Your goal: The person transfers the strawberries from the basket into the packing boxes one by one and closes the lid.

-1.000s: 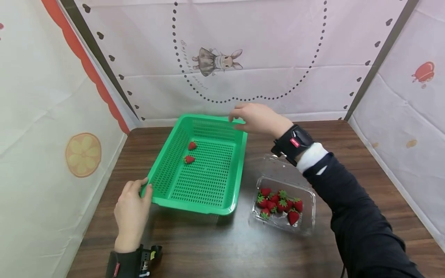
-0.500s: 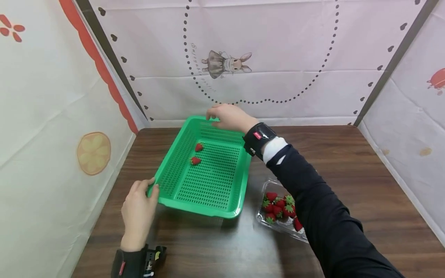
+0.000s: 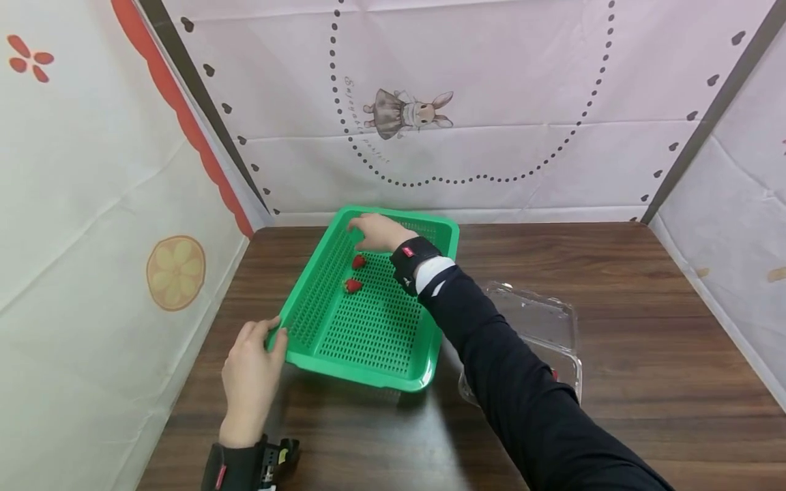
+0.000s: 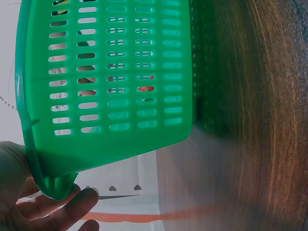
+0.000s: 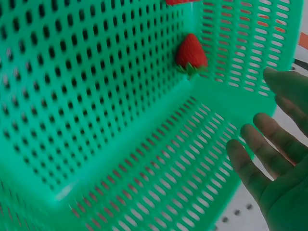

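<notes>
green basket (image 3: 368, 320) sits on the dark wood table (image 3: 614, 273), tilted w/ its near-left corner lifted a bit. left hand (image 3: 252, 372) grips that corner, thumb over the rim and fingers curled under it; the left wrist view shows fingers (image 4: 72, 204) beneath the lip. right hand (image 3: 376, 232) is inside the basket at the far end, fingers spread and relaxed (image 5: 269, 159), holding nothing, just beside the far wall and near two strawberries (image 3: 359, 261) and (image 3: 352, 286) lying on the mesh floor.

handling, as a guess: basket is thin perforated plastic, light, somewhat flexy, so one corner pinch will twist it; better to take it by the rolled rim on two opposite sides. mesh is smooth, berries will roll if it tips further. berries are soft, bruise easily: light fingertip hold round the body, not a squeeze.

clear clamshell tub (image 3: 540, 334) lies open to the right of the basket, mostly behind the sleeve (image 3: 510, 382); prob. still has berries, only a red speck shows.
</notes>
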